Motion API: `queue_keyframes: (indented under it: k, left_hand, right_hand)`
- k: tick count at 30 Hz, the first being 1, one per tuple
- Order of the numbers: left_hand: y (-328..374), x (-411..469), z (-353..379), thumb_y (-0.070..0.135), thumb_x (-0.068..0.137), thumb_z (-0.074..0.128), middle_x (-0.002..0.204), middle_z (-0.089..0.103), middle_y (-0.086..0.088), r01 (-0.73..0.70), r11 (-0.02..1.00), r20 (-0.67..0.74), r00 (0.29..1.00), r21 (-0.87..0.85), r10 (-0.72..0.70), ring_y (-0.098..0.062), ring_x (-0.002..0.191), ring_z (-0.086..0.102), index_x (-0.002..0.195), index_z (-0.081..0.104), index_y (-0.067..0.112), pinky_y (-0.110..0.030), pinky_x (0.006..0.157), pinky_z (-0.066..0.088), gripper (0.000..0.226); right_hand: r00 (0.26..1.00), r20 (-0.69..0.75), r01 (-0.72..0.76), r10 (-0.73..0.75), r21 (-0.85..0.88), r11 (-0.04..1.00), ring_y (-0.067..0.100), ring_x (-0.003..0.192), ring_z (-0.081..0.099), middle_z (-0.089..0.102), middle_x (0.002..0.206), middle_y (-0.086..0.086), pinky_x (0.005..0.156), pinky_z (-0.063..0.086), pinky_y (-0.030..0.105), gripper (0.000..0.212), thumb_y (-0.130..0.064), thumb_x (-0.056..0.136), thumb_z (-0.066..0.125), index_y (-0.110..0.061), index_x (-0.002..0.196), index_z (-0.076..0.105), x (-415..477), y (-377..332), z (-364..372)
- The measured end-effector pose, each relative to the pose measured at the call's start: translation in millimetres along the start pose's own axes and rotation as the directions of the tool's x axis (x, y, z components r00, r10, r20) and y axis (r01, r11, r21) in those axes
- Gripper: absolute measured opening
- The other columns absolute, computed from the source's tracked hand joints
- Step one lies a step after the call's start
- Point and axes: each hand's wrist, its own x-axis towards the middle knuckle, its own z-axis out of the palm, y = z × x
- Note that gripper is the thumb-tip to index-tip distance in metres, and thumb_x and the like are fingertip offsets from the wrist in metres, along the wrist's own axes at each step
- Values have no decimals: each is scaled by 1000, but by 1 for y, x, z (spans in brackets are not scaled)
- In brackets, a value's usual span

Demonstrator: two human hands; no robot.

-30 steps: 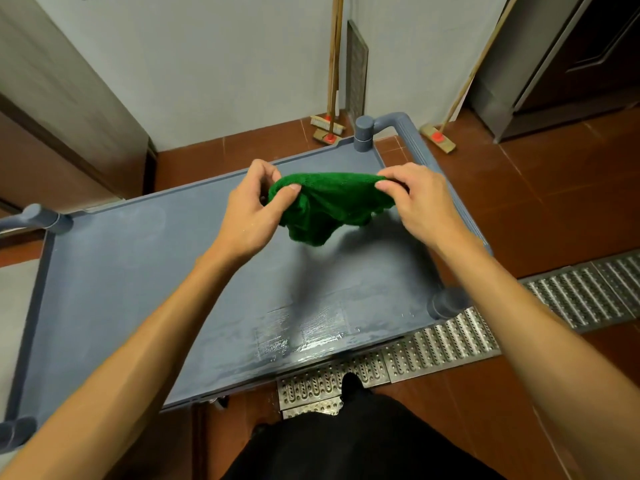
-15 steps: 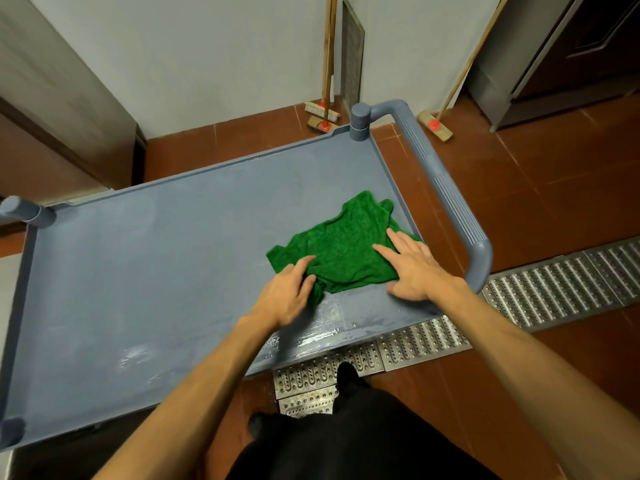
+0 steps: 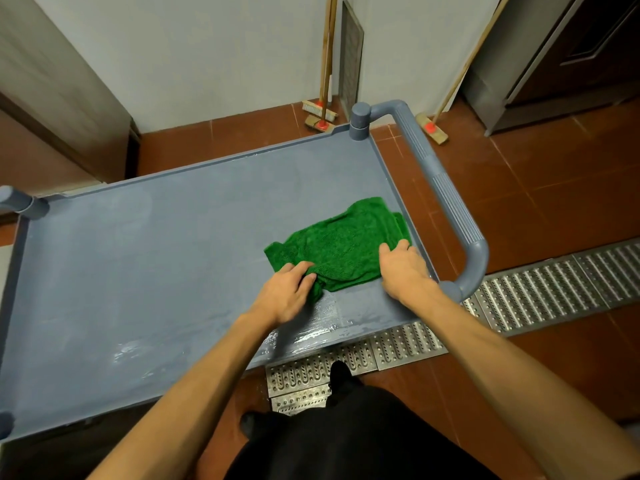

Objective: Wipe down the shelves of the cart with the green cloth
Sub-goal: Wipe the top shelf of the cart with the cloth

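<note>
The green cloth (image 3: 343, 244) lies spread on the right part of the grey-blue top shelf (image 3: 138, 271) of the cart. My left hand (image 3: 285, 292) rests on the cloth's near left corner, with its fingers bunching the fabric there. My right hand (image 3: 405, 268) lies flat on the cloth's near right corner, fingers straight, close to the shelf's right rim. Wet streaks shine on the shelf near its front edge.
The cart's grey handle (image 3: 446, 188) loops past the right rim. Brooms (image 3: 320, 112) and another broom (image 3: 433, 128) lean against the back wall. A metal drain grate (image 3: 540, 292) runs across the red tile floor under the cart's front right corner.
One second ago both hands held the cloth bunched in the air above the shelf. They lowered it onto the shelf and spread it; since half a second ago the hands have barely shifted.
</note>
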Motion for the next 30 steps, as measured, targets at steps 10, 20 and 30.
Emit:
queue_keyframes:
  k: [10,20,30]
  left_hand:
    - [-1,-11,0,31,105,40,112,64,-12,17,998,6,1000,-55,-17,-25,110,54,136,53,15,-35,94,43,37]
    - [-2,-18,-6,32,105,42,118,69,-12,56,993,28,998,-105,-53,-33,110,61,130,58,14,-35,88,45,34]
    - [-23,-37,-14,31,106,41,111,70,-11,64,982,73,996,-178,-51,-31,104,62,127,58,13,-29,79,40,33]
  right_hand:
    - [997,42,-74,69,126,989,37,100,57,46,125,26,73,44,38,44,-25,96,49,-7,135,38,-35,-8,18]
    - [990,22,-137,136,244,960,36,109,56,50,128,20,87,48,41,48,-36,94,46,-12,135,44,-60,-22,26]
    - [993,13,-115,115,236,965,31,108,57,55,125,15,91,49,41,64,-58,86,43,-11,130,50,-72,-59,32]
